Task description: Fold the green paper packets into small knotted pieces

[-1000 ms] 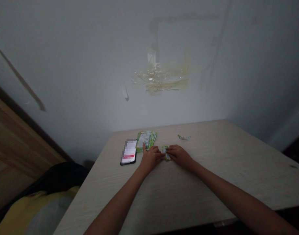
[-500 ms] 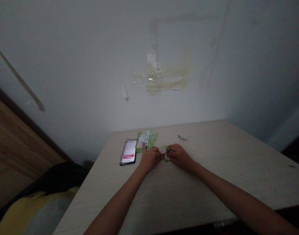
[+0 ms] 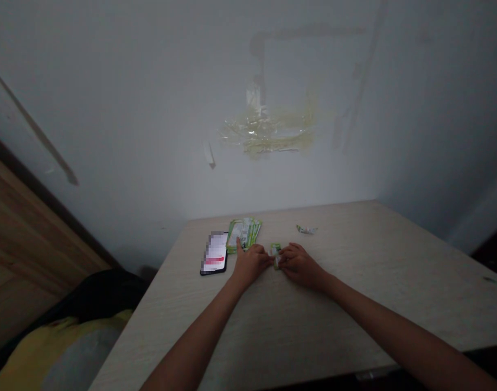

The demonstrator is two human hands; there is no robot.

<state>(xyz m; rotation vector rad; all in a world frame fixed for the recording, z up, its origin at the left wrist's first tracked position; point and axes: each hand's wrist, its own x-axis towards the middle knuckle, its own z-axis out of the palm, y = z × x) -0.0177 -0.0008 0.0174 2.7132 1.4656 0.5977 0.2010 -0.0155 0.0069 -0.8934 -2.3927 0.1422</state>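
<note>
- Green-white packet (image 3: 275, 251) lies between the fingertips, three o'clock from left hand (image 3: 252, 262), ten o'clock from right hand (image 3: 301, 266)
- Fingers of both bunched close; pinching cannot be told
- Packet stack (image 3: 243, 232), left hand's eleven o'clock: print too small to read

Most likely a lived-in room in a home. Behind the plain table (image 3: 354, 293), the pale wall (image 3: 142, 125) bears crumpled tape (image 3: 273, 130) and scuffs; left of the table are wood panelling (image 3: 20, 233) and a soft yellow heap (image 3: 32, 347); on the table lies a phone (image 3: 216, 260).
</note>
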